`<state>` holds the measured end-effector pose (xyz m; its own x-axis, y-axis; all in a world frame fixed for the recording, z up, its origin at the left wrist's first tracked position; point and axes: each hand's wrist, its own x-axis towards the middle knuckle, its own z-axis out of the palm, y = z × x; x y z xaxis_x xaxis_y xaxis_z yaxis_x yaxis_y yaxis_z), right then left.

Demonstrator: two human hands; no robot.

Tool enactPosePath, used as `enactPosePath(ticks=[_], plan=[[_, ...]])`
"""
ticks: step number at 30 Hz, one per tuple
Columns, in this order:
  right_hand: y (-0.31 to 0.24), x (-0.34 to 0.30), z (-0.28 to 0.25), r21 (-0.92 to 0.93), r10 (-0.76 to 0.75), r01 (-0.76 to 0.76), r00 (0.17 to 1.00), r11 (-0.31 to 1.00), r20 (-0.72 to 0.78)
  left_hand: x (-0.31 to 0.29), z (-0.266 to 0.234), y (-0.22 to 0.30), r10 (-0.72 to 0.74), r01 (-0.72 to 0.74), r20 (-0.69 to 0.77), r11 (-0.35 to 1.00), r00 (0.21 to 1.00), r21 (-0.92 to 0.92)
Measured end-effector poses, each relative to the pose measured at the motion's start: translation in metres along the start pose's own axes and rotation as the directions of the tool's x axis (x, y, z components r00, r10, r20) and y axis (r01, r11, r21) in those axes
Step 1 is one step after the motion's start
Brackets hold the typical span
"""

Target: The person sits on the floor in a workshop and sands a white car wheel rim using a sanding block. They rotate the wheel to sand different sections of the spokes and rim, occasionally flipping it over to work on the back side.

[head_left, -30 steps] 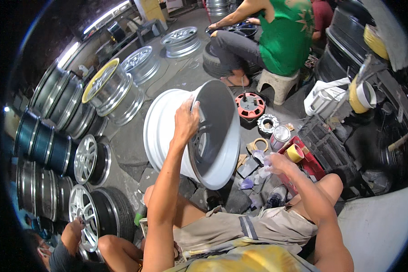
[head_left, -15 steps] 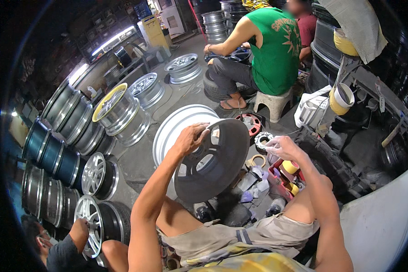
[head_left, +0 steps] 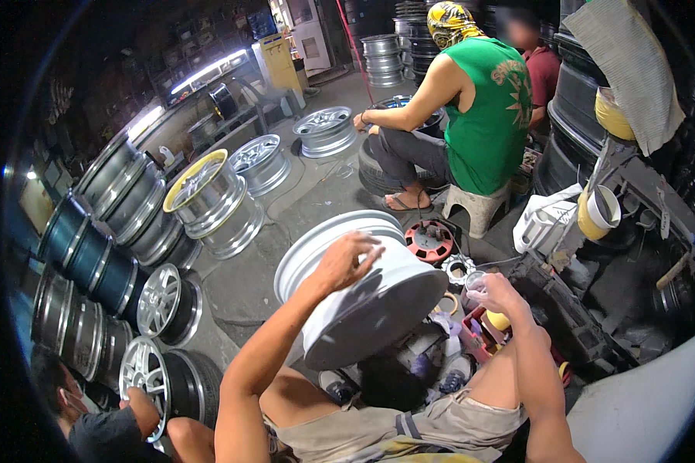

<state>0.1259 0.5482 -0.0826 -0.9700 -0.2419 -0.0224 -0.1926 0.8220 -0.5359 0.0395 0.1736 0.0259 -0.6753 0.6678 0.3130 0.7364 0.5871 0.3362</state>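
Note:
A grey-white wheel rim stands tilted in front of my knees, its barrel facing up and its dark grey flat side toward me. My left hand is over the barrel with its fingers apart; whether the fingertips touch it, I cannot tell. On the right, my right hand has its fingers closed on a small whitish round cup-like thing. Beside it lie a white ring-shaped part, a roll of tape and a red box with yellow rolls.
More wheel rims stand in rows at the left and back. A person in a green top sits on a stool ahead; another person works at lower left. A frame with a cut plastic container is at the right.
The rim has tipped, so its barrel shows where its dark hollow side faced me. My left hand has come off the rim's edge. My right hand has moved lower, to the small cup-like thing.

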Motion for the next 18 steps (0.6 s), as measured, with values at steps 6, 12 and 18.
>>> enactPosePath(ticks=[6, 12, 18], plan=[[-0.051, 0.034, 0.0, 0.11, -0.138, 0.153, 0.982, 0.982, -0.132, 0.08, -0.033, -0.087, -0.307, 0.312, -0.052, 0.942, 0.95, 0.128], [-0.038, 0.034, 0.0, 0.182, -0.092, 0.094, 0.996, 0.979, -0.024, 0.117, 0.017, -0.152, -0.606, 0.53, 0.189, 0.78, 0.773, 0.332], [-0.024, 0.033, -0.012, 0.131, -0.075, 0.084, 0.994, 0.988, -0.075, 0.122, 0.083, -0.13, -0.627, 0.551, -0.01, 0.676, 0.779, 0.49]])
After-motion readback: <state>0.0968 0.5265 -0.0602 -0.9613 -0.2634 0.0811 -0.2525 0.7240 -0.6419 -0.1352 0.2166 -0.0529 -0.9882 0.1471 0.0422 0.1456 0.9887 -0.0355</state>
